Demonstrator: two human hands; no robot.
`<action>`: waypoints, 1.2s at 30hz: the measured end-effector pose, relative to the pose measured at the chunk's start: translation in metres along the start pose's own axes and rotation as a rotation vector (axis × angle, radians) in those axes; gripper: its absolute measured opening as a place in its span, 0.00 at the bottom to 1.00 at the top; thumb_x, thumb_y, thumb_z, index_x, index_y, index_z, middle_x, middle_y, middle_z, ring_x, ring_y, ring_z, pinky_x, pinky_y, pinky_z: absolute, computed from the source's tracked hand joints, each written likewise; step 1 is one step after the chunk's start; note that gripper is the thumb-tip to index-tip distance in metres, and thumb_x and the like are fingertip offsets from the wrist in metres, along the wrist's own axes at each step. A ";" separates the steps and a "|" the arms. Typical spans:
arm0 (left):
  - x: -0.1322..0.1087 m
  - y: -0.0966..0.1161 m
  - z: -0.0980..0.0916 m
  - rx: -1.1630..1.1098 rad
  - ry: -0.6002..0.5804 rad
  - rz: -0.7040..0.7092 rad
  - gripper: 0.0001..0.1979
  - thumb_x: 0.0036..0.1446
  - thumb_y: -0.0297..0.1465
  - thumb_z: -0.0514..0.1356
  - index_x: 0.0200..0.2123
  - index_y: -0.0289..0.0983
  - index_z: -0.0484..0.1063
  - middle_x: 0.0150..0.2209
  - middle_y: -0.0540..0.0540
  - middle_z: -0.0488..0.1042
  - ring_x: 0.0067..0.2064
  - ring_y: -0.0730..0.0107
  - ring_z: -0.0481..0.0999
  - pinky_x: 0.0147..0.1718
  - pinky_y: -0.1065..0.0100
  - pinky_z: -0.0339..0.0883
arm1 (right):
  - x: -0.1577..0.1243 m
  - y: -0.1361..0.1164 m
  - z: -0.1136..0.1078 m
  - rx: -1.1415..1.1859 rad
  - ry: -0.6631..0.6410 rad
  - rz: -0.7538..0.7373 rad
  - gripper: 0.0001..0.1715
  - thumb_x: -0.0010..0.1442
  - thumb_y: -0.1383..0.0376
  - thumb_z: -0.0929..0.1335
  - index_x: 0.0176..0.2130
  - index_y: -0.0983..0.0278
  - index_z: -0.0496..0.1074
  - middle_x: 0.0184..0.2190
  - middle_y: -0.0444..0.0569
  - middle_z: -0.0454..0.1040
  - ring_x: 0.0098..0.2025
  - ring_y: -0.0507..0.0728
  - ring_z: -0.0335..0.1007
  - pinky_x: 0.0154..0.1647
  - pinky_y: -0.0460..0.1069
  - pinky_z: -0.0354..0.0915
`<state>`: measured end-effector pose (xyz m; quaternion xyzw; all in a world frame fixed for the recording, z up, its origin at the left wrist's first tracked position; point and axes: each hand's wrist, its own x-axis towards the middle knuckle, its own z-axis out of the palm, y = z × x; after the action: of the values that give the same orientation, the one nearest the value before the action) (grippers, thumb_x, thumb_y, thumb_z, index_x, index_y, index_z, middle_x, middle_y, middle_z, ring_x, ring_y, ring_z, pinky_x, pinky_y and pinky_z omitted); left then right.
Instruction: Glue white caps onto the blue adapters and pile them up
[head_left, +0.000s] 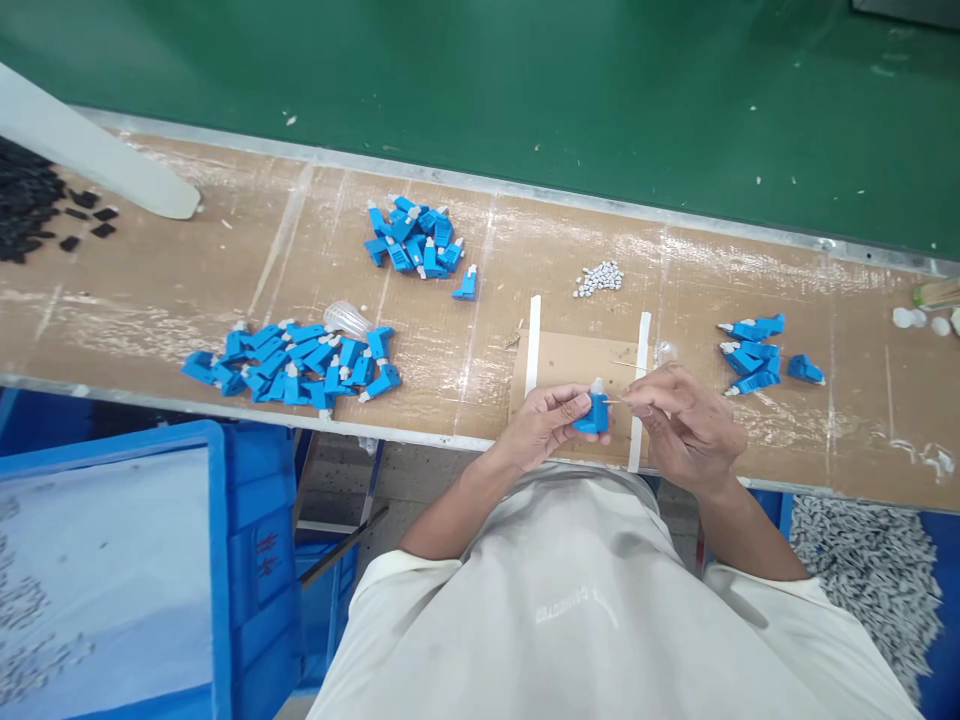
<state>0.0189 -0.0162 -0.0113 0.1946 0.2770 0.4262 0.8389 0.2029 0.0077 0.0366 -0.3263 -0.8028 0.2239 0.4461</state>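
Note:
My left hand (559,418) is closed round a small blue plastic part (592,418) with a whitish tip on top, held upright over a cardboard pad (577,355). In my right hand (686,420) a thin wooden stick like a toothpick (616,402) is pinched, its end at the side of the blue part. Whether it touches cannot be made out. A second thin stick (630,364) shows just above those fingers. Beyond the pad lies a little heap of small grey pieces (600,278).
Similar blue parts lie in a far pile (416,240), a left pile (300,362) and a right group (754,355). Black pieces (26,200) sit far left by a white bar (112,165). A bundle of sticks (937,292) is far right. Blue bins (255,540) stand below the table edge.

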 end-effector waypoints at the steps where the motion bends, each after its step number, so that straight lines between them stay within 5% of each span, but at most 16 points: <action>1: 0.000 0.000 0.000 0.001 0.000 -0.002 0.25 0.48 0.48 0.75 0.36 0.30 0.79 0.28 0.47 0.77 0.28 0.72 0.80 0.28 0.74 0.72 | 0.001 -0.001 0.001 -0.004 0.008 -0.001 0.13 0.66 0.73 0.69 0.44 0.59 0.80 0.33 0.49 0.79 0.33 0.56 0.75 0.32 0.51 0.68; 10: -0.005 0.009 -0.006 -0.016 0.045 0.033 0.23 0.47 0.46 0.76 0.33 0.31 0.78 0.27 0.47 0.78 0.28 0.72 0.80 0.27 0.76 0.72 | -0.001 0.001 -0.005 0.116 0.084 0.186 0.11 0.67 0.68 0.69 0.44 0.56 0.82 0.32 0.49 0.79 0.33 0.57 0.74 0.32 0.52 0.69; 17: -0.006 0.012 -0.020 -0.048 0.150 0.082 0.23 0.45 0.45 0.77 0.34 0.32 0.78 0.27 0.47 0.78 0.25 0.75 0.78 0.26 0.77 0.71 | -0.022 0.015 0.002 0.001 -0.186 0.377 0.13 0.70 0.60 0.67 0.48 0.57 0.82 0.37 0.51 0.78 0.40 0.58 0.74 0.41 0.54 0.71; 21: -0.005 0.010 -0.023 -0.053 0.157 0.057 0.24 0.44 0.45 0.77 0.35 0.32 0.78 0.27 0.47 0.79 0.26 0.73 0.79 0.24 0.76 0.71 | -0.004 0.041 -0.005 -0.167 -0.188 0.400 0.19 0.71 0.56 0.66 0.55 0.59 0.78 0.41 0.53 0.79 0.40 0.59 0.75 0.41 0.55 0.72; 24: -0.005 0.009 -0.025 -0.060 0.139 0.058 0.24 0.44 0.45 0.77 0.32 0.32 0.77 0.27 0.47 0.78 0.27 0.72 0.79 0.24 0.77 0.71 | 0.024 0.081 -0.013 -0.377 -0.138 0.375 0.17 0.69 0.56 0.66 0.48 0.60 0.81 0.38 0.53 0.80 0.35 0.60 0.75 0.36 0.55 0.71; 29: -0.004 0.009 -0.026 -0.073 0.106 0.058 0.24 0.46 0.46 0.76 0.35 0.31 0.77 0.29 0.45 0.79 0.32 0.68 0.82 0.26 0.76 0.73 | 0.063 0.140 -0.014 -0.502 -0.279 0.186 0.13 0.67 0.62 0.66 0.39 0.60 0.82 0.35 0.53 0.81 0.37 0.62 0.77 0.41 0.57 0.72; 36: -0.002 0.009 -0.027 -0.079 0.100 0.045 0.26 0.45 0.47 0.76 0.34 0.30 0.76 0.28 0.45 0.79 0.29 0.69 0.82 0.25 0.76 0.72 | 0.075 0.155 -0.009 -0.575 -0.426 0.077 0.17 0.69 0.62 0.64 0.37 0.60 0.82 0.34 0.54 0.78 0.36 0.61 0.74 0.37 0.55 0.69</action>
<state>-0.0049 -0.0104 -0.0261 0.1459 0.2971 0.4648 0.8212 0.2318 0.1692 -0.0167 -0.4143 -0.8951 0.0682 0.1498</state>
